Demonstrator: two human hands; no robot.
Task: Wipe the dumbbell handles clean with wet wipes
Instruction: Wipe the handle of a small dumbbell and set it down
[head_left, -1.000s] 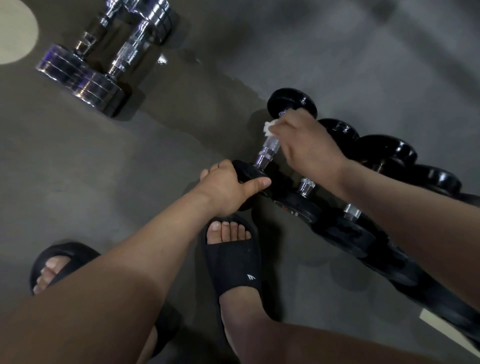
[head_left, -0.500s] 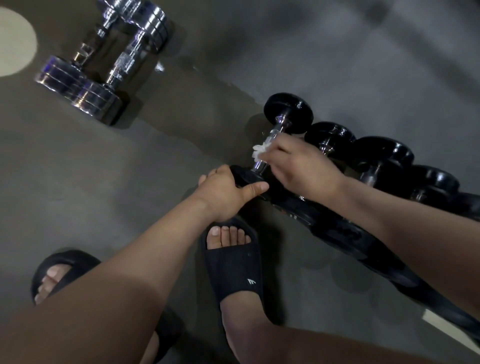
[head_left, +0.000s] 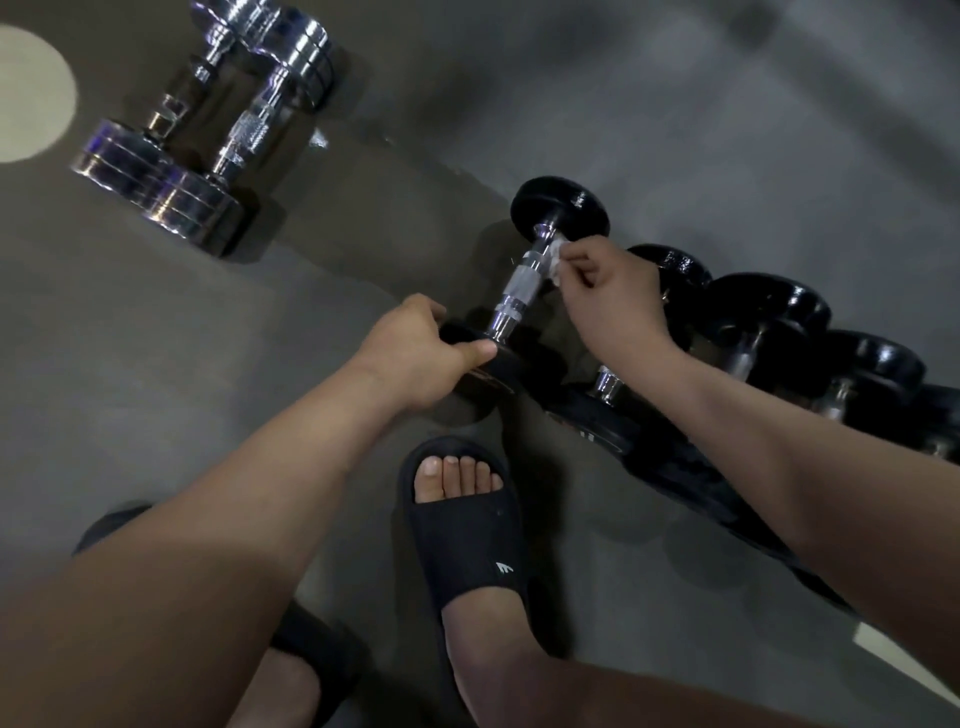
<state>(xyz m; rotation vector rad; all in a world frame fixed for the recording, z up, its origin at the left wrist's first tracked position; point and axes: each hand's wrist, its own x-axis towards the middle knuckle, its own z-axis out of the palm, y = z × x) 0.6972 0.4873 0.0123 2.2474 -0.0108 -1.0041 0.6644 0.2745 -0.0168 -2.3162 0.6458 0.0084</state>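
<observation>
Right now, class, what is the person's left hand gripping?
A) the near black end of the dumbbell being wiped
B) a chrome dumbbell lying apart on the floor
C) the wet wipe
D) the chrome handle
A: the left hand curls round the near black dumbbell end, while the right hand pinches the wet wipe against the chrome handle.

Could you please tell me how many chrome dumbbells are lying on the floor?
2. The left chrome dumbbell and the right chrome dumbbell lie side by side at upper left; more could be out of frame.
</observation>
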